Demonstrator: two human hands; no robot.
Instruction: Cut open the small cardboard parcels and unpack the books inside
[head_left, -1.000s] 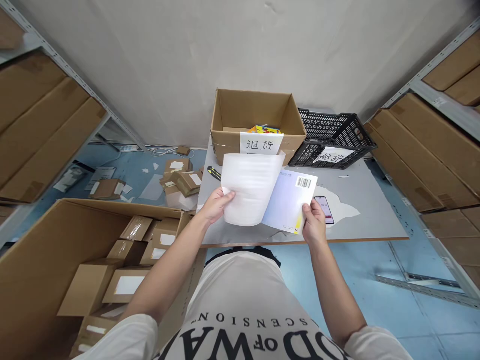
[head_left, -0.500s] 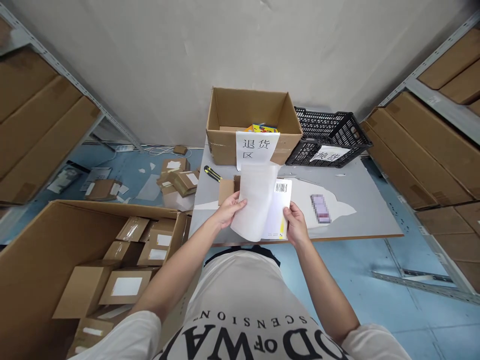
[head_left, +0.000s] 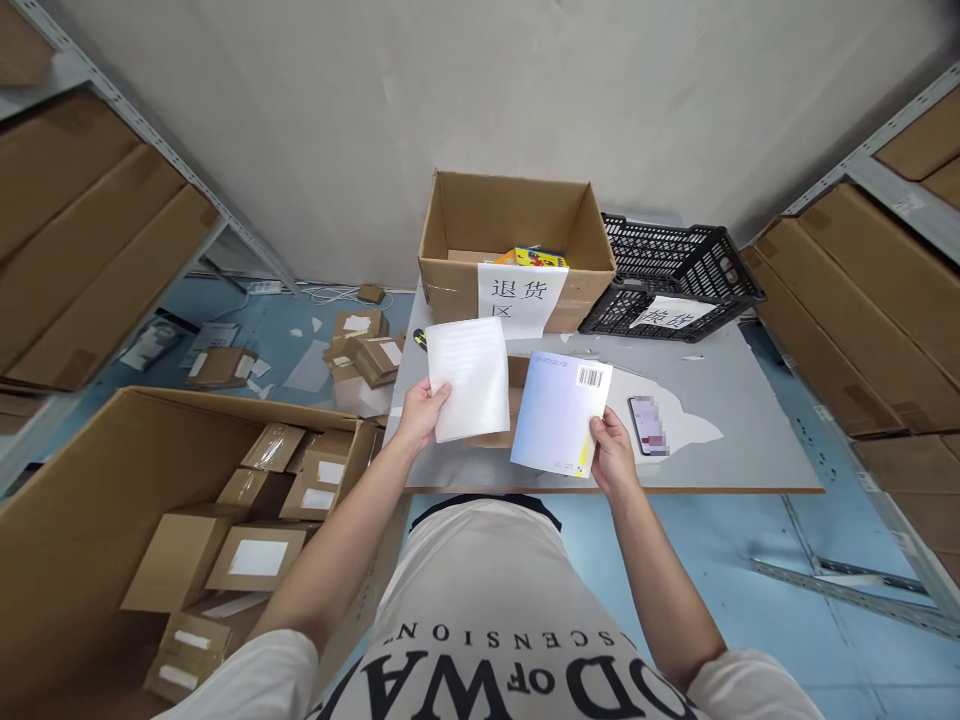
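My left hand (head_left: 424, 410) grips a white foam sleeve (head_left: 471, 385) by its left edge, thumb on top. In my right hand (head_left: 613, 448) is a thin book (head_left: 556, 412) with a blue-to-lilac cover, a barcode at its upper right and a yellow patch low on the right edge. Sleeve and book are apart, held side by side over the table (head_left: 757, 440). Behind them, partly covered, lies a brown cardboard piece or small box (head_left: 517, 378). A yellow and black box cutter (head_left: 420, 339) peeks out beyond the sleeve. Right of the book lies a phone (head_left: 646, 425), its screen blurred.
At the table's back stand a labelled cardboard box (head_left: 450, 285) with colourful items inside and a black plastic crate (head_left: 667, 270). A large carton (head_left: 67, 500) of small parcels stands at lower left. More parcels (head_left: 371, 358) lie on the floor; shelves of cartons flank both sides.
The foam sleeve has come away from the book and moved left and up with my left hand. My right hand has shifted slightly right, and the book's cover now shows fully.
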